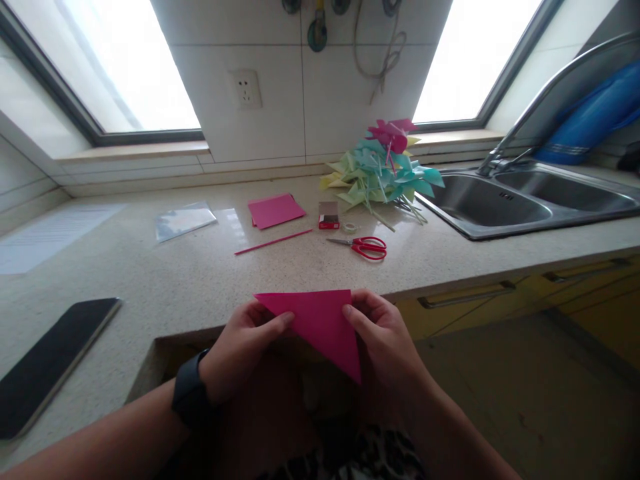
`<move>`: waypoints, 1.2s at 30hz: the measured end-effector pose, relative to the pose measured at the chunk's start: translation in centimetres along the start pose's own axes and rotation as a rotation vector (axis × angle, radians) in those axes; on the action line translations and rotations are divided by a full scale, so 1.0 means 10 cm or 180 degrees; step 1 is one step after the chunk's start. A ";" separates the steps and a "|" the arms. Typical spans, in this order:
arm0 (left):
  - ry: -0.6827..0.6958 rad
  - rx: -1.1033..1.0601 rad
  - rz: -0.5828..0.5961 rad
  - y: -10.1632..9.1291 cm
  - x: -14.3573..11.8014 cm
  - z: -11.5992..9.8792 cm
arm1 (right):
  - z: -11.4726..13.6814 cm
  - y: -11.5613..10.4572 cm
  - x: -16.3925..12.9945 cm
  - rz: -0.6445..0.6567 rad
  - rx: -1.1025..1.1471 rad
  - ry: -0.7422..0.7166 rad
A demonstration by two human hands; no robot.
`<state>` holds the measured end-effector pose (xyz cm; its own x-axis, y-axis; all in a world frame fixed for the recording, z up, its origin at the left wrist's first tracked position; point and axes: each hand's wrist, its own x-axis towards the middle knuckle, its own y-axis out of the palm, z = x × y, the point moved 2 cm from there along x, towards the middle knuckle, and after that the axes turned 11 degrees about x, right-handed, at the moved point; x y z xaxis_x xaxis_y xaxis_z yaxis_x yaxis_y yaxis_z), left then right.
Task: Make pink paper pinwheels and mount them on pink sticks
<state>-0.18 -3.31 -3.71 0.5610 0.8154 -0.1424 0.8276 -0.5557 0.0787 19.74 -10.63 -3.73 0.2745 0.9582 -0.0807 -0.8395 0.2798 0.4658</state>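
Both hands hold a pink paper (320, 320) folded into a triangle, just off the front edge of the counter (150, 273). My left hand (245, 347) pinches its left side with the thumb on top. The paper's right corner sits between the fingers of my right hand (383, 337). The triangle's lower point hangs toward me. A dark watch (190, 397) is on my left wrist.
On the counter lie red scissors (363, 247), a pink stick (273, 241), a stack of pink paper (275, 210), a small red box (329, 215), a tape roll (350, 227) and a pile of paper pinwheels (383, 170). A sink (525, 200) is at right, a dark tablet (50, 360) at left.
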 end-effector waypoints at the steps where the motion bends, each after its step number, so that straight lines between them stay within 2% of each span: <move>1: -0.0003 -0.0003 -0.0005 0.00 0.00 0.00 | 0.00 0.00 0.00 0.0014 -0.0003 -0.0011; 10: -0.0042 -0.0290 0.0009 -0.01 -0.04 0.02 | 0.06 0.03 -0.05 0.0104 -0.0121 -0.0029; 19: -0.0055 -0.0420 0.0133 0.08 -0.03 -0.03 | -0.01 0.00 -0.06 -0.0043 0.0097 0.0034; 30: 0.0014 -0.0554 0.0002 0.05 -0.03 -0.01 | -0.05 0.02 -0.01 -0.0019 0.0038 -0.0003; 36: -0.0027 -0.0462 -0.0226 0.01 -0.06 0.01 | -0.02 0.03 -0.02 0.0119 0.0134 -0.0041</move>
<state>-0.41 -3.91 -3.66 0.5015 0.8500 -0.1610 0.8590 -0.4671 0.2097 19.34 -10.68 -3.70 0.2496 0.9670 -0.0512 -0.8289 0.2407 0.5049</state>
